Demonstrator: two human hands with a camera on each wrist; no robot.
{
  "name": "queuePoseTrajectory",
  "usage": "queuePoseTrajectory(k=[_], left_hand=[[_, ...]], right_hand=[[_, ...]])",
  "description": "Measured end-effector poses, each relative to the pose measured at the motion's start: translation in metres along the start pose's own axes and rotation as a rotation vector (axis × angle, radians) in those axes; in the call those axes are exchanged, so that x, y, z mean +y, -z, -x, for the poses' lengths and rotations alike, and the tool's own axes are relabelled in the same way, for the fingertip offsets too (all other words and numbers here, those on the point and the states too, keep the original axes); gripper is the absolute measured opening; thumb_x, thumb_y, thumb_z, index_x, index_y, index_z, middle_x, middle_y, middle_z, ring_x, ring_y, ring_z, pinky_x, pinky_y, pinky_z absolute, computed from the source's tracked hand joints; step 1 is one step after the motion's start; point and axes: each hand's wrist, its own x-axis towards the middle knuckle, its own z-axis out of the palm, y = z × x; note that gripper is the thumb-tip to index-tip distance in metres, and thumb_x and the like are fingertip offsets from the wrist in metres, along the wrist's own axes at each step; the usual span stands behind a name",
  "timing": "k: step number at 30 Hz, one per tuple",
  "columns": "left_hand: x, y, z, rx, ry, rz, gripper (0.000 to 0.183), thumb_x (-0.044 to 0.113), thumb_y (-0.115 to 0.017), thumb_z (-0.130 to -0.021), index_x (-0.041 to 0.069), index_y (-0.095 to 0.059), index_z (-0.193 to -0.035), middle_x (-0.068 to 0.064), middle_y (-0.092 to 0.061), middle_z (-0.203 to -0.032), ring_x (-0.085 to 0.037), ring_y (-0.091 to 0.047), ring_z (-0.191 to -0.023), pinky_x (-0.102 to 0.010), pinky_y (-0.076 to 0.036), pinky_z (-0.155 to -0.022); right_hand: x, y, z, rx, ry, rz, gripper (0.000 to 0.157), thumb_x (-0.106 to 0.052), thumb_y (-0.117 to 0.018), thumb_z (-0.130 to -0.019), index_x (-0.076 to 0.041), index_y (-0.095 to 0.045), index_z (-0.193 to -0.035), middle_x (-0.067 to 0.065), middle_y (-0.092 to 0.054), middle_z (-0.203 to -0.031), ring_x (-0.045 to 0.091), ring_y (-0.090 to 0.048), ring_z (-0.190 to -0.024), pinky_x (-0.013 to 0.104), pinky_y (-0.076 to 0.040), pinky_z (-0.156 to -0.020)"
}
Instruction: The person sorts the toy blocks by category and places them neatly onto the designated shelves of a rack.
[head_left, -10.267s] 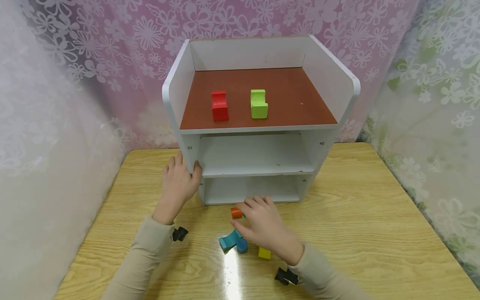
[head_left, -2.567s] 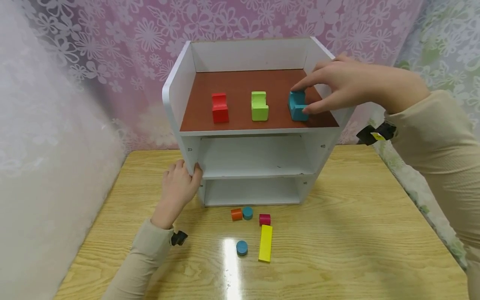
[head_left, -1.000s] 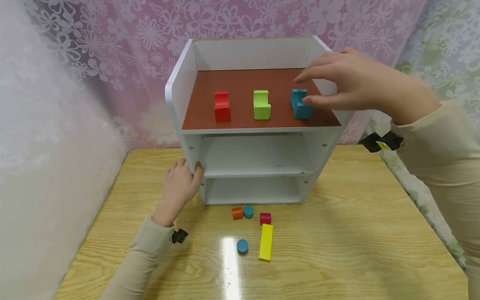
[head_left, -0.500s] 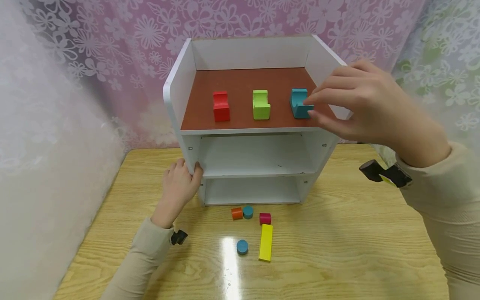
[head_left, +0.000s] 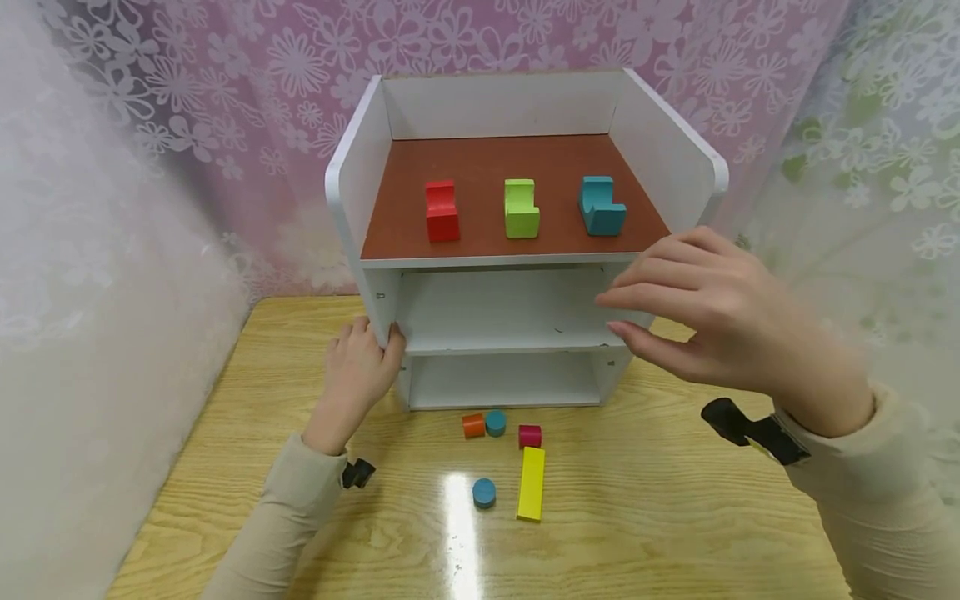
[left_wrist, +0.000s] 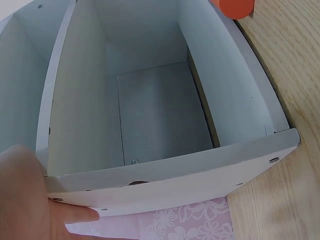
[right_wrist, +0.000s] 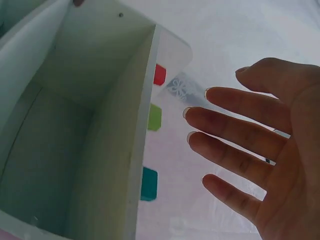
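A small white shelf unit (head_left: 517, 350) with a brown top board (head_left: 480, 158) stands on the table. On that board sit three notched blocks in a row: red (head_left: 442, 212), lime green (head_left: 521, 208) and teal (head_left: 602, 208). My left hand (head_left: 356, 367) grips the unit's left side panel, thumb at the front edge and fingers around the outside; the left wrist view shows this hand (left_wrist: 25, 195) at the panel's edge. Before the unit's right side, below the teal block, my right hand (head_left: 712, 312) is in the air. Its fingers (right_wrist: 235, 120) are spread and hold nothing.
On the table before the unit lie an orange cylinder (head_left: 473, 426), a teal disc (head_left: 496, 422), a magenta cylinder (head_left: 529, 436), another blue disc (head_left: 483, 492) and a long yellow block (head_left: 531, 485). Floral curtains (head_left: 480, 37) close in the back and sides.
My right hand placed the teal block on the top board, released it, then moved down and away from it. The left hand stays on the side panel.
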Motion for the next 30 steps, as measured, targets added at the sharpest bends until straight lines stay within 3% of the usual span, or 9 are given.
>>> queuePoseTrajectory(k=[6, 13, 20, 26, 30], left_hand=[[0.000, 0.000, 0.000, -0.004, -0.001, -0.006, 0.055, 0.041, -0.030, -0.103, 0.004, -0.061, -0.128, -0.021, -0.060, -0.117, -0.042, -0.055, -0.099, -0.057, -0.042, -0.080], [0.001, 0.000, 0.001, -0.007, 0.005, -0.007, 0.055, 0.041, -0.030, -0.102, 0.003, -0.060, -0.128, -0.022, -0.060, -0.116, -0.041, -0.055, -0.097, -0.056, -0.042, -0.080], [0.001, 0.000, 0.001, 0.006, 0.006, -0.002, 0.054, 0.040, -0.031, -0.102, 0.003, -0.060, -0.128, -0.021, -0.060, -0.115, -0.041, -0.055, -0.097, -0.055, -0.042, -0.080], [0.002, 0.001, 0.001, 0.007, 0.000, 0.000, 0.053, 0.040, -0.031, -0.102, 0.003, -0.060, -0.128, -0.020, -0.061, -0.113, -0.040, -0.054, -0.094, -0.054, -0.042, -0.077], [0.001, 0.001, 0.001, 0.002, 0.002, 0.002, 0.053, 0.040, -0.031, -0.102, 0.003, -0.060, -0.128, -0.021, -0.061, -0.113, -0.040, -0.054, -0.094, -0.053, -0.041, -0.077]], right_hand=[[-0.013, -0.015, 0.016, 0.001, -0.015, -0.047, 0.033, -0.032, -0.054, -0.101, -0.009, -0.075, -0.089, 0.000, -0.071, -0.085, 0.021, -0.063, -0.079, 0.036, -0.041, -0.080], [-0.019, -0.036, 0.041, -0.063, -0.057, -0.084, 0.028, -0.031, -0.055, -0.100, -0.012, -0.075, -0.095, -0.003, -0.070, -0.090, 0.018, -0.063, -0.083, 0.034, -0.042, -0.084], [-0.024, -0.075, 0.071, -0.082, -0.105, -0.204, 0.023, -0.030, -0.057, -0.099, -0.014, -0.074, -0.101, -0.007, -0.070, -0.095, 0.013, -0.063, -0.087, 0.031, -0.043, -0.086], [-0.032, -0.113, 0.101, -0.122, -0.238, -0.340, 0.018, -0.024, -0.065, -0.095, -0.016, -0.073, -0.110, -0.009, -0.069, -0.101, 0.009, -0.062, -0.092, 0.028, -0.042, -0.085], [-0.032, -0.136, 0.120, -0.191, -0.363, -0.388, 0.026, -0.013, -0.074, -0.087, -0.016, -0.071, -0.113, -0.008, -0.068, -0.106, 0.011, -0.063, -0.093, 0.030, -0.049, -0.081]])
